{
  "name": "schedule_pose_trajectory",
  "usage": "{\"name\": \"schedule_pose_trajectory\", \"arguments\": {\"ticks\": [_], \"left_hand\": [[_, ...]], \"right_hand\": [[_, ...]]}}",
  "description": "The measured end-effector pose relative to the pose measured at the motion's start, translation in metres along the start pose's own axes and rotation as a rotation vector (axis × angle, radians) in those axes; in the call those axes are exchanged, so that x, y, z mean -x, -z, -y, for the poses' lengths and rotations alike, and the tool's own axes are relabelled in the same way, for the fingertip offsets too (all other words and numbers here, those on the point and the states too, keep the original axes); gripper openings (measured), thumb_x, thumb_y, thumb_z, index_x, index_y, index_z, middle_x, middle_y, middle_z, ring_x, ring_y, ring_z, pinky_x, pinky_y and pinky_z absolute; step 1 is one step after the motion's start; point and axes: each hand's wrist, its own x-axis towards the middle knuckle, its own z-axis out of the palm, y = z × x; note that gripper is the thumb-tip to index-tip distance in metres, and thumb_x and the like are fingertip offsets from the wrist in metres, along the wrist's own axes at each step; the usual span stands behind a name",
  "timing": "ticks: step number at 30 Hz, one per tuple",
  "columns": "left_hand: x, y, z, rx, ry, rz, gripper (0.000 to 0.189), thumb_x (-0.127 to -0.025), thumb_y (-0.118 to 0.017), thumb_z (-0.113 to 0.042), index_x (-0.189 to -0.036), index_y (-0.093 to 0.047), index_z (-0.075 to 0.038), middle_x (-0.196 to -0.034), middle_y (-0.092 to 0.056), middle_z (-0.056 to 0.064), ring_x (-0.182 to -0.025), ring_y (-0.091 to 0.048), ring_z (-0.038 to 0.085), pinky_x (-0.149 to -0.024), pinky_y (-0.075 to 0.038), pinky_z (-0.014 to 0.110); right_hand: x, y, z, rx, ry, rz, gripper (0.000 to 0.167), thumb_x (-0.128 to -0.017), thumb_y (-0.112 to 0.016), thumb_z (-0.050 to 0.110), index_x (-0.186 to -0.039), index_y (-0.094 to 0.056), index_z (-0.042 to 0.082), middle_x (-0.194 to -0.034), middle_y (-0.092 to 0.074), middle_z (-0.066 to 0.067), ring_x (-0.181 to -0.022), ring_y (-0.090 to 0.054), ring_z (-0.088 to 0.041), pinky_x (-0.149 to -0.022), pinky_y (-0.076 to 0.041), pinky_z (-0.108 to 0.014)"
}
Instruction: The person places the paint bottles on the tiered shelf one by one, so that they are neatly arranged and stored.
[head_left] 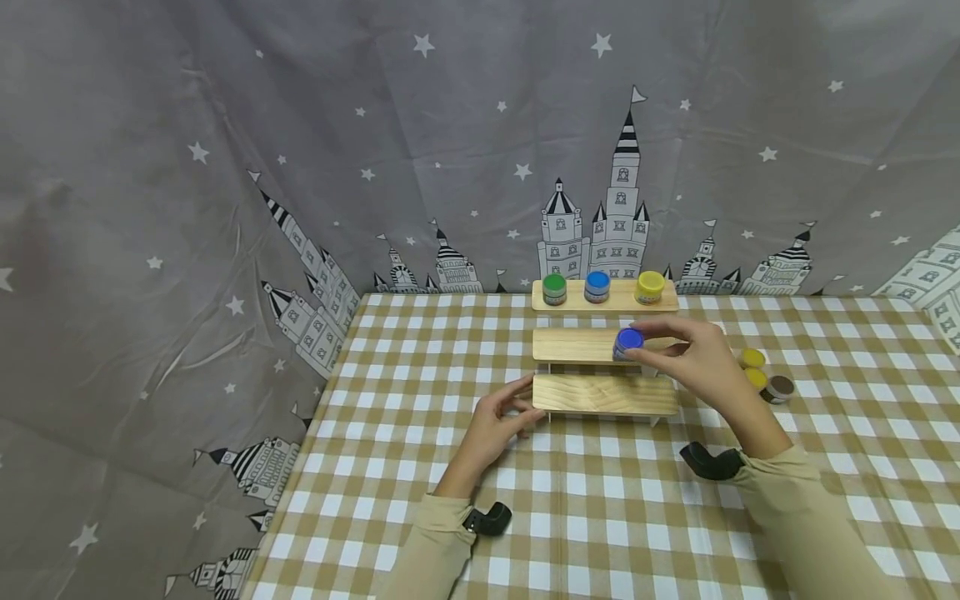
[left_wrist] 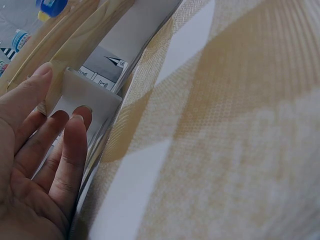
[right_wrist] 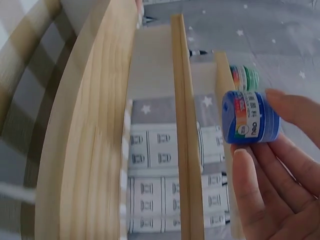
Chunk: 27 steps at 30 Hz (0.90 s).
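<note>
A three-tier wooden display rack (head_left: 603,395) stands on the table. My left hand (head_left: 498,423) holds the left end of its lowest tier. In the left wrist view, the thumb and index fingertip are at the board's end, the other fingers loosely bent beside the white support (left_wrist: 92,95). My right hand (head_left: 701,362) pinches a blue paint jar (right_wrist: 250,117) between thumb and fingers, over the right half of the middle tier (head_left: 573,345). On the top tier sit a green paint jar (head_left: 554,289), a lighter blue paint jar (head_left: 597,287) and a yellow paint jar (head_left: 649,287).
Right of the rack, two yellow-lidded jars (head_left: 753,358) and a brown-lidded jar (head_left: 778,389) are grouped on the checked tablecloth (head_left: 600,500). A grey curtain (head_left: 465,125) with castles and stars hangs behind the rack and at the left.
</note>
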Motion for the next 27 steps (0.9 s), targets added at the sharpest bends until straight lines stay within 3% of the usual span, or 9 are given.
{"name": "schedule_pose_trajectory", "arguments": {"ticks": [2, 8, 18, 27], "left_hand": [[0.0, 0.0, 0.0, -0.003, 0.0, 0.0, 0.06, -0.092, -0.078, -0.009, -0.148, -0.058, -0.016, -0.107, -0.076, 0.022, -0.083, -0.069, 0.007, -0.064, -0.063, 0.026], [0.0, 0.0, 0.001, -0.017, -0.002, -0.001, 0.06, -0.092, -0.079, -0.011, -0.148, -0.057, -0.015, -0.105, -0.076, 0.022, -0.082, -0.068, 0.008, -0.064, -0.063, 0.027], [0.0, 0.0, 0.0, -0.016, 0.011, -0.006, 0.062, -0.091, -0.079, -0.013, -0.149, -0.057, -0.017, -0.104, -0.076, 0.02, -0.083, -0.069, 0.01, -0.067, -0.064, 0.029], [-0.001, 0.0, 0.002, -0.021, 0.006, -0.012, 0.06, -0.091, -0.079, -0.013, -0.148, -0.058, -0.017, -0.104, -0.077, 0.02, -0.083, -0.07, 0.012, -0.065, -0.064, 0.029]], "right_hand": [[-0.005, -0.007, 0.003, -0.03, 0.0, 0.006, 0.042, -0.091, -0.082, 0.027, -0.126, -0.072, 0.005, -0.138, -0.067, -0.015, -0.116, -0.067, -0.033, -0.079, -0.058, -0.011], [-0.02, -0.027, 0.009, -0.063, 0.004, 0.016, 0.042, -0.088, -0.085, 0.026, -0.123, -0.074, 0.006, -0.13, -0.072, -0.013, -0.114, -0.07, -0.031, -0.08, -0.06, -0.017], [-0.039, -0.059, 0.019, -0.128, 0.012, 0.038, 0.043, -0.085, -0.087, 0.026, -0.122, -0.075, 0.006, -0.123, -0.075, -0.013, -0.113, -0.072, -0.029, -0.093, -0.063, -0.04], [-0.048, -0.081, 0.029, -0.176, 0.015, 0.04, 0.039, -0.085, -0.087, 0.02, -0.12, -0.075, 0.007, -0.118, -0.077, -0.011, -0.108, -0.073, -0.026, -0.098, -0.061, -0.042]]}}
